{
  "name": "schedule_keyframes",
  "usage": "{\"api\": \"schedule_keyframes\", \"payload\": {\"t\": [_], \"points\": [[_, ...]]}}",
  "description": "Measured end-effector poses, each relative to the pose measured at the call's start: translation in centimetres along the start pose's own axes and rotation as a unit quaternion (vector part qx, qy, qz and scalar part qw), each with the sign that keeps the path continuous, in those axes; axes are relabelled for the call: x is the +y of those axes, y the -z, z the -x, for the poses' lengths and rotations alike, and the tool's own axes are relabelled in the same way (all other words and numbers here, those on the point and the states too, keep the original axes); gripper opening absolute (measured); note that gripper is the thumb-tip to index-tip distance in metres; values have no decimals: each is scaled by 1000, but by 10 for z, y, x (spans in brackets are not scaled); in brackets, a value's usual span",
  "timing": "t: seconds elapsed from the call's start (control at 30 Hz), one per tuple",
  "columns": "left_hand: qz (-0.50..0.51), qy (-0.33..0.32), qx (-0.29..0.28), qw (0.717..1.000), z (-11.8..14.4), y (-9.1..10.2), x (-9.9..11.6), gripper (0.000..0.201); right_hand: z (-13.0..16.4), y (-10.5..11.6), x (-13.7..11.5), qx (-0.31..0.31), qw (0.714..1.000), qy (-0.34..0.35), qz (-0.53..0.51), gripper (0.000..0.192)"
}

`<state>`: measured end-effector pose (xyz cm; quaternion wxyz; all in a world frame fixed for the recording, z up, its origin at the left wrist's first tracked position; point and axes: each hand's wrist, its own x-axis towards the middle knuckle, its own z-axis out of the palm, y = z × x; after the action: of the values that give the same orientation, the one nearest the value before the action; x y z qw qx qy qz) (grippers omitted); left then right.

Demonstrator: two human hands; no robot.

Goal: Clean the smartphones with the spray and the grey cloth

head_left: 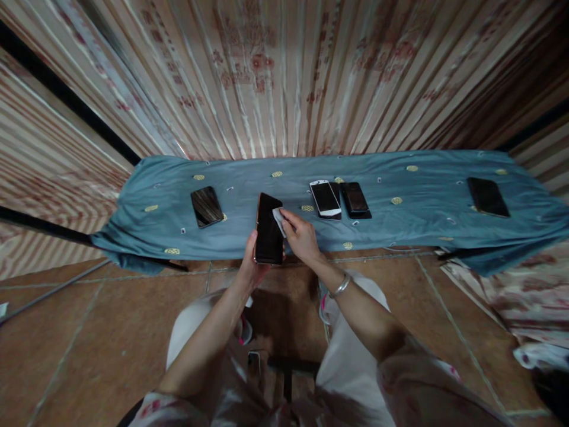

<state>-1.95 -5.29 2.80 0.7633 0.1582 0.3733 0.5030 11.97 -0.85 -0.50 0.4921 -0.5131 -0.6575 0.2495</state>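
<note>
Currently mid-wipe, by my read: left hand [249,267] has its grip wrapped around a black phone [269,230] from below, screen up, held over the front edge of the table [377,234]; right hand [302,237] pinches a small white cloth [279,219] against the phone's upper right edge; thumb and fingers closed on the cloth.

Progress, judged from layout only: four other phones lie flat on the blue table cover; a dark one [207,206] to the left, a white one [326,198] and a black one [354,199] side by side right of centre, touching or nearly so, another dark one [488,196] well apart at far right; can't tell which of these are already cleaned, nothing marks them as done or pending; the held phone looks part-way, cloth sits at one corner only.

Hard to make out: cloth mostly hidden under the right fingers; left fingers hidden behind the phone; table legs hidden by the cover; screens too dark and small to judge smears; small object on the floor between the knees unclear; heavy lens distortion at the edges.
</note>
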Motion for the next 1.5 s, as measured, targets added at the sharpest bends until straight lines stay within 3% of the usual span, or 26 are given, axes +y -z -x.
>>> {"api": "schedule_keyframes", "payload": {"t": [0.3,0.53,0.73,0.83,1.13,1.5], "points": [[-2,-8,0,1000,-4,7,5,44,6,-7,-1,-9,1000,18,-11,34],[-2,31,-1,1000,4,-3,-4,50,-9,-3,21,29,993,-69,-91,32],[-7,62,-15,998,9,-3,-6,55,-22,-9,37,38,960,-147,-235,33],[-9,71,-22,997,12,-3,-4,60,-27,-7,39,31,952,-160,-257,30],[-35,94,-16,995,17,-2,-7,60,-32,8,33,4,987,-63,-147,28],[-75,95,-19,993,16,8,-25,50,-23,12,6,-55,995,83,7,27]]}}
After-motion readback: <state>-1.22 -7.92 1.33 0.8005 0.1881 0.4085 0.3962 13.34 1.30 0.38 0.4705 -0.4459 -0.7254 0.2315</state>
